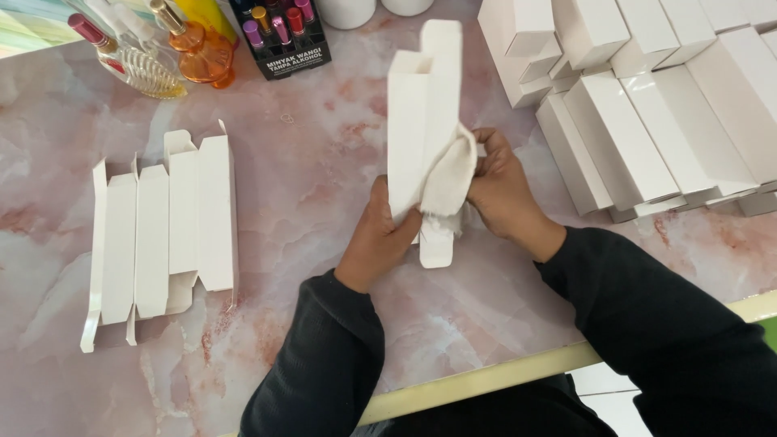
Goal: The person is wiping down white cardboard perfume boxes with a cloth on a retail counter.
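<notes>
White card carton [421, 105], tall & narrow, held upright over pink marble-look table [324, 162], top end open w/ flap up. L hand [376, 235] grips its lower part from the left, fingers wrapped round the edge, closed on it. R hand [502, 190] comes in from the right, fingers pinched shut on a pale cloth [447, 182] pressed against carton's side. Both forearms in dark sleeves, angled up from the near table edge.

Counts: 1 carton in hand; 1 cloth; flat unfolded carton blanks [162, 235] lying overlapped well left of hands, approx 3, exact no. can't tell. Stack of finished white boxes [639, 105] at right, a dozen or more, not countable exactly.

Far edge: 2 glass perfume bottles [162, 48], one clear, one orange. Black display box [279, 36] holds small vials w/ coloured caps, 4 seen.
</notes>
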